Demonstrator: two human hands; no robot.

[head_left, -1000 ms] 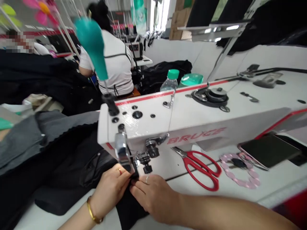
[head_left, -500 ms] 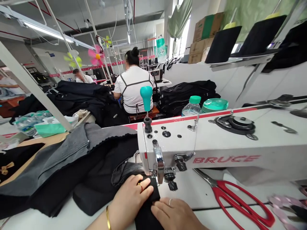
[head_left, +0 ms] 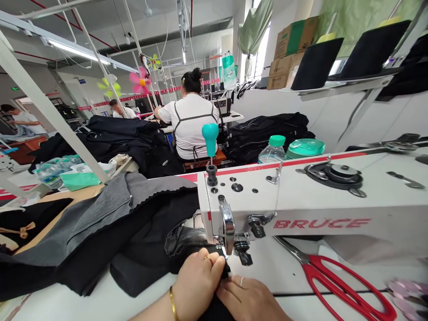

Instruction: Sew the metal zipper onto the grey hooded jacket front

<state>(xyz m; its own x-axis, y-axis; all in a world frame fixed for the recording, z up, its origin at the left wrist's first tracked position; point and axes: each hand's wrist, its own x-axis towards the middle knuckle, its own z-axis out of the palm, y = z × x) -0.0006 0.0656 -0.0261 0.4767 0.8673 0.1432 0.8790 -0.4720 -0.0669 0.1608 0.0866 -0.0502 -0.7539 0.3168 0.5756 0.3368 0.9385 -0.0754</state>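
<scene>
Black fabric (head_left: pixel 217 310) runs under the needle area of a white sewing machine (head_left: pixel 247 196). My left hand (head_left: pixel 199 281), wearing a gold ring and bangle, has its fingers curled and bunches the fabric just in front of the presser foot, which is mostly hidden. Close beside it, my right hand (head_left: pixel 252 298) has its fingers pressed together on the fabric's right edge. Left of the needle spreads more black cloth (head_left: pixel 140 254) with a grey denim piece (head_left: pixel 107 205) over it. Red-handled scissors (head_left: pixel 347 281) lie on the machine bed to the right.
A teal-handled screwdriver (head_left: pixel 210 138) stands upright on the machine head. Behind are a green-capped bottle (head_left: pixel 272 151), black thread cones (head_left: pixel 317 64) and a seated co-worker (head_left: pixel 194 120). Dark garments (head_left: pixel 130 138) are piled at the back left. A slanted white pole (head_left: pixel 56 111) crosses the left.
My left hand's fingers, flatter on the fabric before, have curled and bunched it up near the needle. My right hand stays close by. The whole view has shifted slightly.
</scene>
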